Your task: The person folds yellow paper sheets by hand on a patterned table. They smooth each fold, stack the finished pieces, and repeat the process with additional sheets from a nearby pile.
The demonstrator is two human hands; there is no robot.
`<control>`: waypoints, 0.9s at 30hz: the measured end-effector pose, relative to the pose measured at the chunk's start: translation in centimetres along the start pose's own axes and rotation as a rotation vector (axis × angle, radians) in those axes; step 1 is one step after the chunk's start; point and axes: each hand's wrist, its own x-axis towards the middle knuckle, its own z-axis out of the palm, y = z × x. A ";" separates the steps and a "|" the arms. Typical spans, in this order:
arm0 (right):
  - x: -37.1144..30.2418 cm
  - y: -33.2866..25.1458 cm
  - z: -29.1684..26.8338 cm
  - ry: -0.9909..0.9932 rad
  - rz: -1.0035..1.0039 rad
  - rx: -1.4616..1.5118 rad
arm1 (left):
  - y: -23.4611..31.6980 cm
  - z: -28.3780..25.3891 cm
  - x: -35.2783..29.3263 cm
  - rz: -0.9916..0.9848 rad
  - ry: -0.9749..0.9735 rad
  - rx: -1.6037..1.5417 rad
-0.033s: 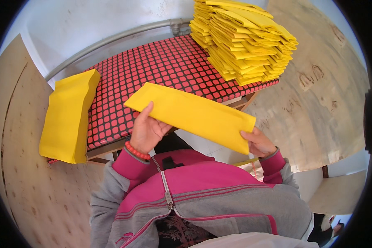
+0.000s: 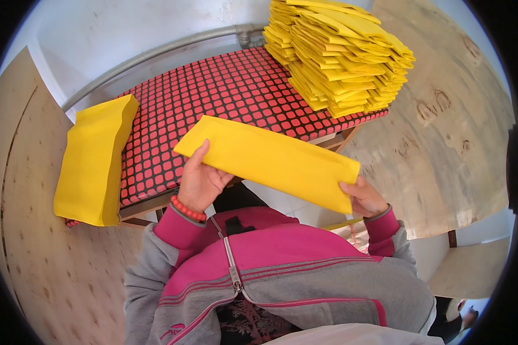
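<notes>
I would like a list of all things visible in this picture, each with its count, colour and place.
yellow envelope in hand: one, yellow, held flat between both hands above the near table edge
stack of envelopes: one tall pile, yellow, far right of the table
upright yellow bundle: one, yellow, at the left end of the table
table cover: one, red squares on black, over the table top
metal pipe: one, grey, along the wall behind the table
plywood panels: two, light brown, left and right sides
bead bracelet: one, red, left wrist
left hand: holds the envelope's left end
right hand: holds its right end
</notes>
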 end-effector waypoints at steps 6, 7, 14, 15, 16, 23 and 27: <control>-1.9 -2.3 -4.7 0.025 -0.037 -0.143 | 1.8 -1.8 -1.0 -0.080 0.219 0.142; -1.9 -2.8 -5.0 0.030 -0.038 -0.184 | 2.2 -2.1 -1.1 -0.086 0.143 0.134; -2.0 -7.6 -5.6 -0.087 -0.143 -0.371 | 4.3 -1.2 -0.9 -0.122 -0.020 0.060; -2.1 -8.4 -5.5 -0.100 -0.169 -0.393 | 4.5 -0.7 -0.8 -0.139 0.029 0.137; -2.4 -9.4 -5.5 -0.094 -0.165 -0.439 | 4.9 -0.1 -0.7 -0.153 0.016 0.193; -3.6 -19.4 -5.9 0.048 -0.423 -0.712 | 9.3 8.7 1.1 0.124 -0.213 0.688; -2.6 -28.8 -8.2 0.163 -0.570 -0.893 | 12.3 16.5 5.3 0.288 -0.322 0.876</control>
